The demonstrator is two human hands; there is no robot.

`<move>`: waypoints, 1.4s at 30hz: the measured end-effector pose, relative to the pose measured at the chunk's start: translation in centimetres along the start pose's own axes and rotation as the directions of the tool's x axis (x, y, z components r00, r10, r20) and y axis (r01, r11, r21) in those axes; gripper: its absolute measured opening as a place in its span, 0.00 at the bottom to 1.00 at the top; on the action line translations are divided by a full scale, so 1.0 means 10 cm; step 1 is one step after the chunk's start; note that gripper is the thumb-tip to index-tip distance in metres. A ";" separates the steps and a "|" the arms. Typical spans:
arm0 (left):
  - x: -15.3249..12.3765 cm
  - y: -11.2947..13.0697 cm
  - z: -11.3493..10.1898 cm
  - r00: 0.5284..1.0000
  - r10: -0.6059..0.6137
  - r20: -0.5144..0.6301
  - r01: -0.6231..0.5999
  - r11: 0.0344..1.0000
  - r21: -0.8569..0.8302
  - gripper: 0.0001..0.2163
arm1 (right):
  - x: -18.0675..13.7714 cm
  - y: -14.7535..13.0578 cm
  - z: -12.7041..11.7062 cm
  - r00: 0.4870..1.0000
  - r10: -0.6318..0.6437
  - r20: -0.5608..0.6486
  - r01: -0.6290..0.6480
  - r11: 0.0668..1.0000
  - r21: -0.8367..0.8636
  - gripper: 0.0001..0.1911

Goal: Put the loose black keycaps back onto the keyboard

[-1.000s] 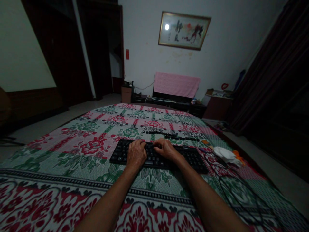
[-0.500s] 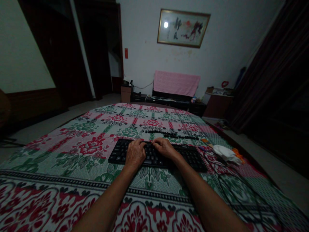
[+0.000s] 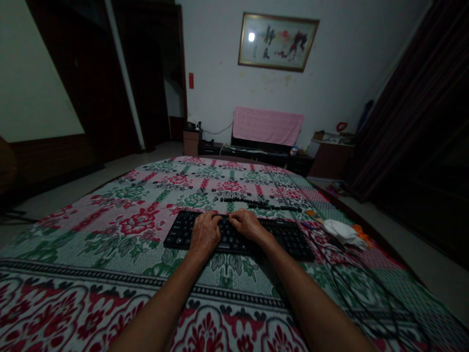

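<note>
A black keyboard (image 3: 183, 230) lies flat on the patterned bedspread, its far side partly covered by my hands. My left hand (image 3: 206, 232) rests over its left-centre part, fingers bent over the keys toward the far edge, steadying grip on the board. Just to the right, my right hand (image 3: 248, 225) has thumb and fingertips pinched together at the top row of keys. Whatever is between those fingertips is too small and dark to make out. Beyond the keyboard, several small black loose keycaps (image 3: 244, 200) lie in uneven rows on the cloth.
Right of the keyboard are a crumpled white cloth (image 3: 342, 231), an orange item (image 3: 362, 236) and a looping black cable (image 3: 366, 298). The bedspread (image 3: 120, 254) covers the bed. A low cabinet with a pink cloth (image 3: 269, 124) over something stands by the far wall.
My right hand has shifted slightly left along the keyboard's top row. My left hand and the keyboard stay nearly where they were.
</note>
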State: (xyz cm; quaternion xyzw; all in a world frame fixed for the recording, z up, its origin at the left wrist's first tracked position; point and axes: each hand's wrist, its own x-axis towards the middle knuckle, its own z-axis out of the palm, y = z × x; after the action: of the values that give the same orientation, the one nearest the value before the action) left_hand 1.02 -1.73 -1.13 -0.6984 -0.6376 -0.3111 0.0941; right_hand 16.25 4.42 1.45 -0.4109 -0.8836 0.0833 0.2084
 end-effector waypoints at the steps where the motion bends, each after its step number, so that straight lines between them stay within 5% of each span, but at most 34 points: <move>1: 0.00 0.00 -0.01 1.000 0.009 -0.004 -0.009 1.000 -0.008 0.14 | 0.00 0.00 0.00 1.000 0.003 0.000 -0.003 1.000 -0.004 0.12; 13: 0.06 0.08 -0.02 0.988 0.131 -0.087 -0.139 0.987 -0.087 0.10 | 0.04 0.02 -0.12 0.997 0.047 -0.065 -0.027 0.961 0.276 0.12; 26: 0.18 0.07 -0.04 0.979 -0.205 -0.006 0.182 0.880 -0.439 0.10 | 0.01 -0.03 -0.04 0.993 -0.005 -0.120 0.073 0.819 0.569 0.11; 34: 0.21 0.08 -0.06 0.963 -0.261 0.070 0.261 0.833 -0.487 0.11 | -0.03 -0.04 -0.04 0.962 -0.103 -0.252 0.201 0.894 0.400 0.11; 42: 0.17 0.02 0.03 0.995 -0.075 -0.069 0.049 0.945 -0.323 0.10 | -0.03 0.07 -0.06 0.980 -0.037 -0.197 0.097 0.949 0.301 0.10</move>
State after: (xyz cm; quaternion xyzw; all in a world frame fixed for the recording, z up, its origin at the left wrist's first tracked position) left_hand 1.32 -0.18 -0.31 -0.6709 -0.5960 -0.4411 -0.0050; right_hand 17.22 4.61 1.67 -0.3488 -0.8493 0.1740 0.3559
